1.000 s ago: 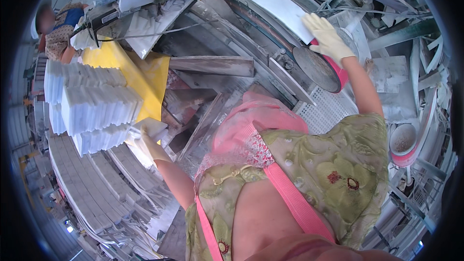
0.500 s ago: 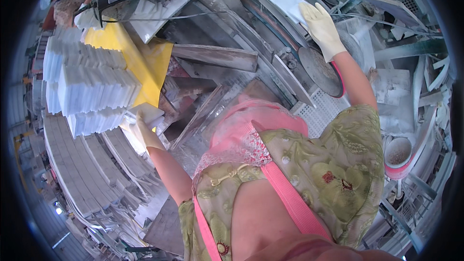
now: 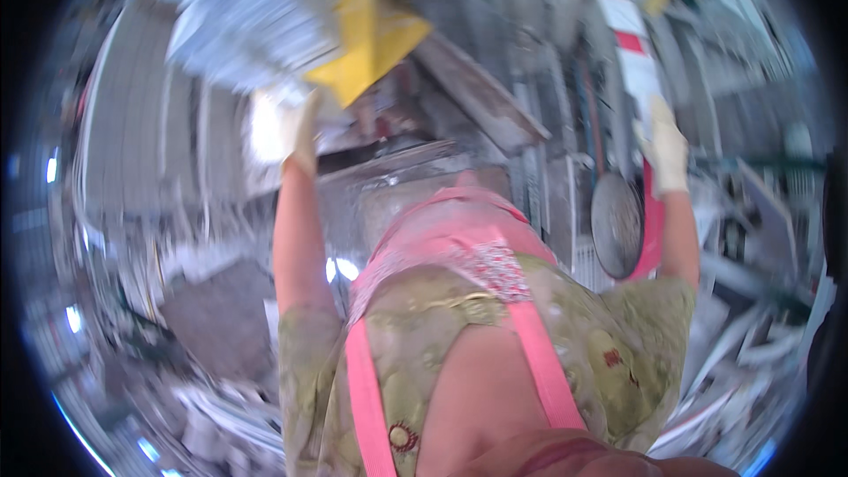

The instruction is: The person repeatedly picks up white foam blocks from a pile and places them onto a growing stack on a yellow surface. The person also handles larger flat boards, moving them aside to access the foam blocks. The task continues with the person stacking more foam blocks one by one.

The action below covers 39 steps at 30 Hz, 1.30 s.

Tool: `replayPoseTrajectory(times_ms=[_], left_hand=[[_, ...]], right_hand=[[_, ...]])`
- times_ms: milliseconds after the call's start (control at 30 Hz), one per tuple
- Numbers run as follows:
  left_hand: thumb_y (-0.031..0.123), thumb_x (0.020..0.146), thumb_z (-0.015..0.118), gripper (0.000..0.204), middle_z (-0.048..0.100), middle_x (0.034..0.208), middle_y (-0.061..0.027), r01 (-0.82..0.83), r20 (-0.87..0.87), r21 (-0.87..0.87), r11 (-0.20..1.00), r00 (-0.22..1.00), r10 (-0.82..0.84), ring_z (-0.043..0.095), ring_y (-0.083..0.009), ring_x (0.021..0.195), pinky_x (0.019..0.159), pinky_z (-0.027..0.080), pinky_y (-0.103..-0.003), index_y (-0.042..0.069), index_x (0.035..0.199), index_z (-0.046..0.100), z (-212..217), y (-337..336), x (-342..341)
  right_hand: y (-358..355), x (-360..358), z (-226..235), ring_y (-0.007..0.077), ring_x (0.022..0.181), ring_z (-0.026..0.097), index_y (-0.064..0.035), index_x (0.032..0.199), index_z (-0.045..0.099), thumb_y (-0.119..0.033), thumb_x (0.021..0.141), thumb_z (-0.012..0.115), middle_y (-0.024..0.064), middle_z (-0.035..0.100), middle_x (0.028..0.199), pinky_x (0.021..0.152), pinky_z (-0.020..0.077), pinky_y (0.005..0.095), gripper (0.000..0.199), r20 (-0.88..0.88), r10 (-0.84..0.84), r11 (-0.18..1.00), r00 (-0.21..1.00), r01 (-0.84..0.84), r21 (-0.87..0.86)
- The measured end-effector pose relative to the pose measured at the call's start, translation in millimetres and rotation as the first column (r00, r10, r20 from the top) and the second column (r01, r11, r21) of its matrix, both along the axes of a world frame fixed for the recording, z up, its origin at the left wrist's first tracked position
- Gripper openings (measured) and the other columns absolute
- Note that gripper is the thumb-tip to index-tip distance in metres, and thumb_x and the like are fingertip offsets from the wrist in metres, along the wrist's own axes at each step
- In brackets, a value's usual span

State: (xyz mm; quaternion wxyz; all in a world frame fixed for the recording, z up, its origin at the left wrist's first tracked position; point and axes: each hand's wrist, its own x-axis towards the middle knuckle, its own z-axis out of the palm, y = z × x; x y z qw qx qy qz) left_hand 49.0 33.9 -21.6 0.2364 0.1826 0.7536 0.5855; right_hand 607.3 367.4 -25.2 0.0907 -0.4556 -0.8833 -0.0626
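Motion blurs the whole view. My left hand (image 3: 302, 128), in a cream glove, is closed on the edge of a pale tile (image 3: 330, 111) just below a tall stack of white tiles (image 3: 252, 22). Much of that tile is hidden or smeared. On the right, my gloved right hand (image 3: 667, 148) rests by the near end of a white tile (image 3: 639, 76), its fingers stretched out and thumb apart. This tile lies on a narrow red belt (image 3: 652, 221), with another white tile (image 3: 618, 7) farther along it.
A yellow sheet (image 3: 367, 35) hangs beside the stack. Wooden boards (image 3: 477, 93) lie between my arms. A round grey disc (image 3: 617, 225) sits against the belt's near end. Grey slats (image 3: 155, 124) run at the left, and a dark board (image 3: 221, 318) lies lower left.
The view has swung round, shifting stack and belt rightward in the picture. My left hand stays at the pale tile by the stack; my right stays at the tile on the belt.
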Motion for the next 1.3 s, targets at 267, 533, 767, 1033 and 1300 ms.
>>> replayPoseTrajectory(times_ms=[267,533,767,1033,1300], left_hand=[[0.039,0.081,0.071,0.068,0.066,0.112,-0.0238,-0.131,-0.187,-0.246,0.960,0.979,0.086,0.066,-0.0311,0.101,0.086,0.052,-0.039,-0.012,0.123,0.053,33.1,-14.8,2.1],[0.039,0.081,0.071,0.071,0.065,0.116,-0.0278,-0.159,-0.228,-0.380,0.911,0.971,0.074,0.065,-0.0358,0.110,0.093,0.050,-0.041,-0.014,0.124,0.051,53.0,-28.0,-15.9],[0.036,0.095,0.059,0.061,0.061,0.123,-0.0274,0.078,-0.299,-0.340,0.937,0.936,-0.187,0.062,-0.0370,0.114,0.099,0.046,-0.041,-0.003,0.141,0.047,47.9,-48.2,-23.1],[0.038,0.084,0.079,0.077,0.057,0.136,-0.0199,0.077,-0.202,-0.163,0.984,0.973,-0.110,0.056,-0.0286,0.123,0.105,0.043,-0.037,-0.007,0.140,0.051,49.0,-13.6,-8.5],[0.032,0.091,0.070,0.077,0.055,0.138,-0.0207,-0.113,-0.232,-0.269,0.957,0.971,0.049,0.057,-0.0286,0.122,0.106,0.043,-0.037,-0.005,0.149,0.037,60.7,-7.6,15.0]], right_hand=[[8.1,-110.7,64.4,0.0207,0.094,0.065,0.0027,0.125,0.066,-0.036,0.096,0.067,0.0088,0.071,0.105,0.086,0.0495,0.0359,0.048,-0.428,-0.279,0.833,0.860,-0.005,-0.553],[-198.5,-380.6,41.2,0.0158,0.106,0.057,0.0011,0.118,0.064,-0.040,0.099,0.061,0.0098,0.063,0.115,0.098,0.0424,0.0311,0.046,-0.848,-0.259,0.357,0.462,-0.770,-0.528],[-262.7,-513.9,-10.1,0.0359,0.095,0.070,-0.0055,0.113,0.066,-0.048,0.090,0.068,0.0175,0.072,0.101,0.082,0.0542,0.0442,0.049,-0.791,-0.101,0.506,0.603,-0.654,-0.563],[-232.4,-460.6,-3.7,0.0270,0.116,0.059,-0.0046,0.139,0.051,-0.057,0.095,0.057,0.0184,0.062,0.126,0.096,0.0486,0.0378,0.069,-0.826,0.083,0.095,0.558,-0.829,-0.551],[-41.5,-227.2,16.5,0.0347,0.081,0.069,-0.0031,0.112,0.074,-0.015,0.090,0.052,0.0203,0.073,0.090,0.078,0.0547,0.0415,0.033,-0.886,-0.070,0.805,0.459,-0.499,-0.322]])
